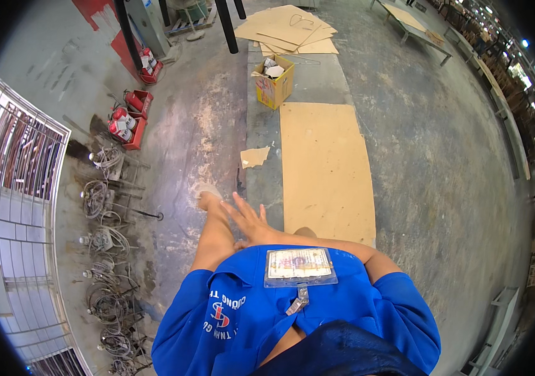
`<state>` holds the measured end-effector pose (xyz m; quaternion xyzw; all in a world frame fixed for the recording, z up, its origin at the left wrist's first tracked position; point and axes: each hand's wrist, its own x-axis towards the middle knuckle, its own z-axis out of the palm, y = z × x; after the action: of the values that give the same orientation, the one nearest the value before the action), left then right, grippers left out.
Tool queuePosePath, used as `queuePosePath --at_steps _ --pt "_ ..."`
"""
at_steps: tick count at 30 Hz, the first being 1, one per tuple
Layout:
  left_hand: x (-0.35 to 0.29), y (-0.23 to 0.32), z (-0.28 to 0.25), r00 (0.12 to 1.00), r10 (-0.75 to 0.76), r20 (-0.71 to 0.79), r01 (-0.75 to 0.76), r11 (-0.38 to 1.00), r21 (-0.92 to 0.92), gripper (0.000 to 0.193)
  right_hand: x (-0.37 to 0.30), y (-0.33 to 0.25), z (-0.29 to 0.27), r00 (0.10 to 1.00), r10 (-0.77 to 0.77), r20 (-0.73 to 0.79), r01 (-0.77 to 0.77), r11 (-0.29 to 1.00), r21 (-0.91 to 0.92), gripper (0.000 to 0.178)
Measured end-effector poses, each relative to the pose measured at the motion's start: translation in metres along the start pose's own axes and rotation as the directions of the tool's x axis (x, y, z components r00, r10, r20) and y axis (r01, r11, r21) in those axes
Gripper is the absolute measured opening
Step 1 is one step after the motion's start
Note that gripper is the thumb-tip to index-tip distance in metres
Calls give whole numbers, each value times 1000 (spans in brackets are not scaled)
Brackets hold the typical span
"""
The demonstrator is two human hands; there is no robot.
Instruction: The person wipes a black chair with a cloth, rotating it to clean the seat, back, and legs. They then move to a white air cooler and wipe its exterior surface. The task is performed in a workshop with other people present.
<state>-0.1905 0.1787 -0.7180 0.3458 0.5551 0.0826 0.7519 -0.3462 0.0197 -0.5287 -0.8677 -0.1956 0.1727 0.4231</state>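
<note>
My left hand point(208, 200) reaches out to the left of my body, its fingers curled round something pale and whitish that is too blurred to name. My right arm crosses in front of my blue shirt. Beside the left forearm, my right hand point(248, 220) has its fingers spread and holds nothing. A torn piece of tan cardboard point(255, 156) lies on the floor just beyond both hands. To their right, a large flat tan sheet point(327, 169) stretches away from me along a grey strip.
A yellow box point(274, 83) with scraps stands beyond the sheet, before a pile of tan sheets point(289, 28). Red fire extinguishers point(121, 122) and coiled hoses or cables point(96, 199) line the left wall. A low table point(408, 20) stands far right.
</note>
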Motion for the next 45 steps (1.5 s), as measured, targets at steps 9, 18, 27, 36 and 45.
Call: queuePosePath --at_steps 9,18,27,36,45 --pt "-14 -51 100 999 -46 -18 47 996 70 30 81 70 -59 980 186 -71 -189 981 -40 108" --pt "-24 -90 275 999 44 17 -46 989 138 29 110 159 -217 997 12 -81 0 988 154 109" --pt "-71 -194 489 906 -24 424 -137 928 345 28 168 331 -337 807 357 -471 -307 934 183 87" --pt "-98 -246 614 398 -318 861 -463 741 487 27 224 522 -524 682 556 -476 -189 762 619 70" --pt "-173 -285 873 17 -585 811 -696 576 430 28 281 619 -678 423 738 -526 -142 628 765 31"
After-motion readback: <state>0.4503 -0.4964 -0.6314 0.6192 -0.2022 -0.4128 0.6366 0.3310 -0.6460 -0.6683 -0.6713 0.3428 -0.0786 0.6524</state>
